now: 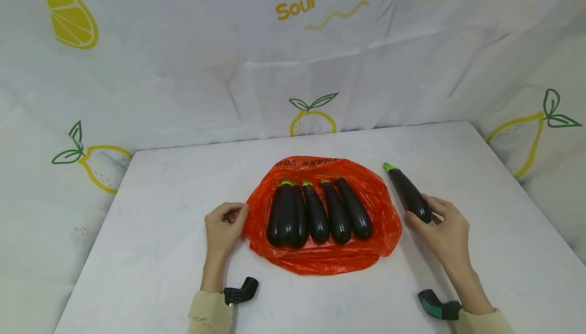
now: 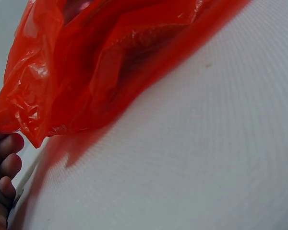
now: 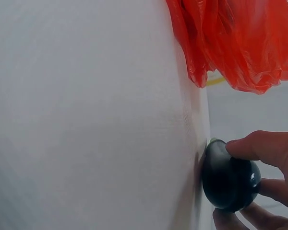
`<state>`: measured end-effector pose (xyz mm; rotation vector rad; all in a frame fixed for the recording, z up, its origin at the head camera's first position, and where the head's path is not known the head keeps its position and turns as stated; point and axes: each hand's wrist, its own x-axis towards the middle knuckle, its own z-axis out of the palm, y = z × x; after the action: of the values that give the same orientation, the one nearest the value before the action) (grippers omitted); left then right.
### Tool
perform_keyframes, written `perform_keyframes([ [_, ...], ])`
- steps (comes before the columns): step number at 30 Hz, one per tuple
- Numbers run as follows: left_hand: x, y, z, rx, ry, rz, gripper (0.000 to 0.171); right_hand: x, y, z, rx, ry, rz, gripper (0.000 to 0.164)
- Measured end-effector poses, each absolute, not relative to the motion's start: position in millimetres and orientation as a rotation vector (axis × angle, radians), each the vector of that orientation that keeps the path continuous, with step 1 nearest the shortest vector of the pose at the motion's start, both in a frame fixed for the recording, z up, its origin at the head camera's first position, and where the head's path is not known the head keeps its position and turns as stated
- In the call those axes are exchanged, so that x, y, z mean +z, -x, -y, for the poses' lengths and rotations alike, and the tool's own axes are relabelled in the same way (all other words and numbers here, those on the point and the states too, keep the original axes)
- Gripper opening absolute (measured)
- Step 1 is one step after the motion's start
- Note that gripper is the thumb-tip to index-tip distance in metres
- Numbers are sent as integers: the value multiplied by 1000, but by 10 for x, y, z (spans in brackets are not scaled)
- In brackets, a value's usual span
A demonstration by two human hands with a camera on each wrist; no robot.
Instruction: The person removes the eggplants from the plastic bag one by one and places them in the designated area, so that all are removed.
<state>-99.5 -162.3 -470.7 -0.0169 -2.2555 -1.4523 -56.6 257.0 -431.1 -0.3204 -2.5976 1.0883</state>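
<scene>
A red plastic bag [image 1: 320, 265] lies spread on the table, its opening facing up, with several dark eggplants [image 1: 316, 214] side by side in it. My left hand [image 1: 224, 230] pinches the bag's left edge between thumb and fingers; the left wrist view shows the red plastic [image 2: 86, 81] pulled up at the fingertips. To the right of the bag, my right hand [image 1: 441, 227] grips a single eggplant [image 1: 407, 189] by its thick lower end, the green stem pointing away to the back left. In the right wrist view that eggplant [image 3: 230, 177] sits between thumb and fingers, close over the table.
The white table [image 1: 151, 252] reaches back to a pale cloth [image 1: 183, 69] printed with lemons, which hangs behind and along both sides. Dark wrist devices sit at the left sleeve [image 1: 210, 311] and the right sleeve [image 1: 482, 321].
</scene>
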Motion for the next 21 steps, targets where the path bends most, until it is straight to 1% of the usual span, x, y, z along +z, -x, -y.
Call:
perform_keyframes([
  [5, -4791, 1023, 1668, -1457, 27, 2255, 4, -4318, 561, -2566, 1089, 309, 2616, 57],
  [13, -4812, 1030, 1688, -1460, 57, 2237, 7, -4326, 579, -2541, 1093, 371, 2577, 52],
  [21, -4809, 1030, 1699, -1464, 75, 2246, 6, -4342, 568, -2553, 1101, 373, 2599, 56],
])
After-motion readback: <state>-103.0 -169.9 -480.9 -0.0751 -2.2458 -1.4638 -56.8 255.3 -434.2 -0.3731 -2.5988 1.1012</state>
